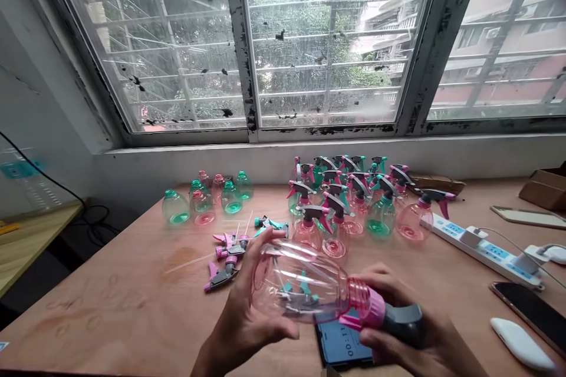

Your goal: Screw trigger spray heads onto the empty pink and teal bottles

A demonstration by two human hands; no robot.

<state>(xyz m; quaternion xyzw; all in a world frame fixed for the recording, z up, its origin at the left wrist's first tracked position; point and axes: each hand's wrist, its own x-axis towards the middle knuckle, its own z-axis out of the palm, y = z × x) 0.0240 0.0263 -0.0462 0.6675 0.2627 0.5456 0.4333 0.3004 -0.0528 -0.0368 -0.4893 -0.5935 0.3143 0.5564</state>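
A clear pink bottle (305,283) lies sideways in the air above the table, its threaded neck toward the right. My left hand (239,318) is wrapped around its base end, thumb below and fingers above. In my right hand (398,330) is a pink and grey spray head (380,312), its pink collar at the bottle's neck. Whether the collar is threaded on, I cannot tell. Behind the bottle lie loose pink and grey spray heads (227,259) with thin clear tubes, and teal ones show through its wall.
Open green and pink bottles (177,209) stand at the back left. Several bottles with spray heads (380,215) crowd the back middle. A power strip (481,250), a dark phone (530,312) and a white mouse-like object (522,341) lie right. A lit phone (340,344) lies below my hands.
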